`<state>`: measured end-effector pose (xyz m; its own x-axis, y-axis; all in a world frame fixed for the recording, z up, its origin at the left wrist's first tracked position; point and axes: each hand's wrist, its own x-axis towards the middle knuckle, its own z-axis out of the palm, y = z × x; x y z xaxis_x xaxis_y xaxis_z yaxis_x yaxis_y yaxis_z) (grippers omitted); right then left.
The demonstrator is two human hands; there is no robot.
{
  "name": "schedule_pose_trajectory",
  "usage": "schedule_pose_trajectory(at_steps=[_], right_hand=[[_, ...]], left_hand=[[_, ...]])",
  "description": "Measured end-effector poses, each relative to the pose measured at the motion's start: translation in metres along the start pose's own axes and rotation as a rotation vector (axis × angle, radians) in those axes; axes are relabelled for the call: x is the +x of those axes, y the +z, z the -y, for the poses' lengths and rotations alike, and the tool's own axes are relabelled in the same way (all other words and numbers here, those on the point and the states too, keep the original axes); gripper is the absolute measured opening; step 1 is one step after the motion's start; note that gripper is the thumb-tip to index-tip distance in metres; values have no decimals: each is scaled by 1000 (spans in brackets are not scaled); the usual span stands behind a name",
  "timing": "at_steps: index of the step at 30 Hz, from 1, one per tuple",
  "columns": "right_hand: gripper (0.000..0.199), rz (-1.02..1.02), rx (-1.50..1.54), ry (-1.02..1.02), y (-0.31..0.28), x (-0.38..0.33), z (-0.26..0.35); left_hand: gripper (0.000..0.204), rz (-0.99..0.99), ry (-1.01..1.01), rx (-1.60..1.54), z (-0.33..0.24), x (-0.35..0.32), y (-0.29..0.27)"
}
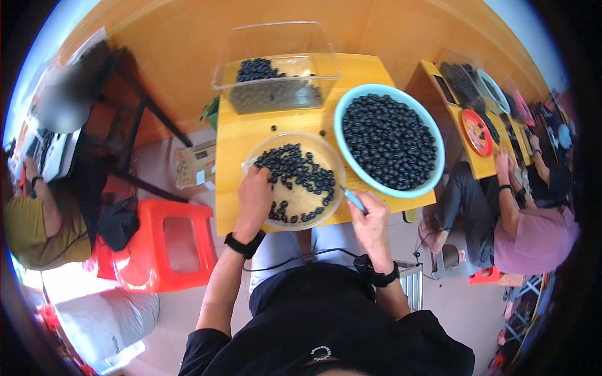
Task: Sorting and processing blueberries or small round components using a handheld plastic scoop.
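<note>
Two hands at the clear bowl (326,150): I see left hand (256,195) curled over the dark berries (298,169), holding nothing I can confirm; right hand (370,219) pinches a blue tool (353,199) pointing into the rim.

Yellow wooden table (235,135) stands against an orange-brown wall (188,37). Red plastic stool (169,241) on a pale floor (188,313) to the left, beside a dark metal frame (135,135). Second yellow table (467,135) to the right. Lighting bright and even.
</note>
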<state>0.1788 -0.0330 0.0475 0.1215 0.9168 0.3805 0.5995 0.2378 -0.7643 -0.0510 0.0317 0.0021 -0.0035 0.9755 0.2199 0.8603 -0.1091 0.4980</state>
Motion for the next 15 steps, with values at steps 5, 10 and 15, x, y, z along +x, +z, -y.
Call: schedule_pose_trajectory(at_steps=[5, 10, 15], right_hand=[[11, 50, -50, 23, -3, -5, -4], [11, 48, 22, 17, 1, -8, -1], [10, 52, 54, -60, 9, -5, 3]], left_hand=[[19, 8, 22, -50, 2, -6, -4], [17, 28, 77, -54, 4, -6, -5], [20, 22, -5, -390, 2, -10, -19]])
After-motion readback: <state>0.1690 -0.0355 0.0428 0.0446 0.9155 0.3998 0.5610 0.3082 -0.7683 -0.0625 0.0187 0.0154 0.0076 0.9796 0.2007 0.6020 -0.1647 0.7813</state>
